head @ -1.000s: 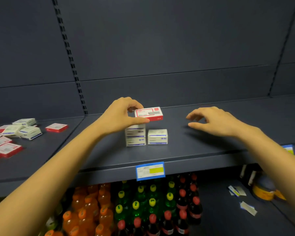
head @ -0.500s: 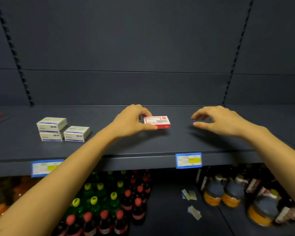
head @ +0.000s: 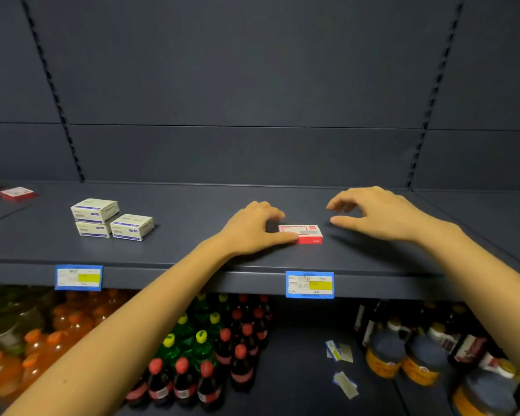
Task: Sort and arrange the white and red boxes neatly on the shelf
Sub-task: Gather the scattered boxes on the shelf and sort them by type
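Observation:
A red box lies flat on the dark shelf, near its middle. My left hand grips the box's left end, thumb along the front and fingers behind. My right hand hovers just to the right of the box with its fingers curled apart, holding nothing. At the left of the shelf stand three white boxes, two stacked and one beside them. More red boxes lie at the far left edge of the view.
Two blue price tags hang on the shelf's front edge. Below it stand orange, green and red-capped bottles and dark jugs. Loose paper tags lie on the lower shelf. The back panel rises behind.
My left hand has brought the red box rightwards, away from the white boxes, and down onto the shelf. The right hand has stayed beside it.

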A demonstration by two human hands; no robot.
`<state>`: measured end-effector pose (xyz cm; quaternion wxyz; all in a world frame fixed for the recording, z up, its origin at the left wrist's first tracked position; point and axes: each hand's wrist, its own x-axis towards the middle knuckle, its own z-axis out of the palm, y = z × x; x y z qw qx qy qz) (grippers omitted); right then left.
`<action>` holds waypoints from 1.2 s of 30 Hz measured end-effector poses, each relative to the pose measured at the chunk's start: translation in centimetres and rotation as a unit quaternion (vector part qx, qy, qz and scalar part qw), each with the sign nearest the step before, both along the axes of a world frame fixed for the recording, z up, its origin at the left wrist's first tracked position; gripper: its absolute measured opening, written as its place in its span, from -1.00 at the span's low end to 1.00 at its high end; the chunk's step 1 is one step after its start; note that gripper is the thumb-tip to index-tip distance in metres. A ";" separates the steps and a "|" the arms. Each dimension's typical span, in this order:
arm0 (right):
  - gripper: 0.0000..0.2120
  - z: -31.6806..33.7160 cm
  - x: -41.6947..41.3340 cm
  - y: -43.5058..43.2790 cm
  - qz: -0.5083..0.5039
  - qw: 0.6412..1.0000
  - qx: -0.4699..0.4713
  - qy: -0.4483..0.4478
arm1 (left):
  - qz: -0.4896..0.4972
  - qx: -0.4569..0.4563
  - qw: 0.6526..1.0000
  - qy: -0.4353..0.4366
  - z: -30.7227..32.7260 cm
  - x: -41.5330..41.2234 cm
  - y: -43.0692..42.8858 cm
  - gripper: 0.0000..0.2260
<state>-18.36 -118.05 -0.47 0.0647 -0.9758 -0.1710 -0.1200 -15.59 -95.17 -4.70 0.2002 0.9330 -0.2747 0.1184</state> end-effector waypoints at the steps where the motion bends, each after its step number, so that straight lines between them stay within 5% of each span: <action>1: -0.70 0.1 0.4 0.8 0.014 1.000 0.001 -0.002 | 0.028 -0.007 0.999 -0.026 0.2 -0.2 0.7 -0.55; 7: -0.72 0.3 2.2 7.9 0.102 0.994 0.014 -0.024 | 0.166 0.050 0.977 -0.124 2.0 -2.2 9.3 -0.71; 18: -0.71 1.0 1.9 26.8 0.256 0.966 0.009 -0.043 | 0.341 0.063 0.934 -0.085 3.3 -9.0 29.8 -0.74; 36: -0.71 -0.8 1.1 59.7 0.270 0.963 0.011 -0.013 | 0.370 0.083 0.925 -0.016 2.8 -12.6 60.5 -0.74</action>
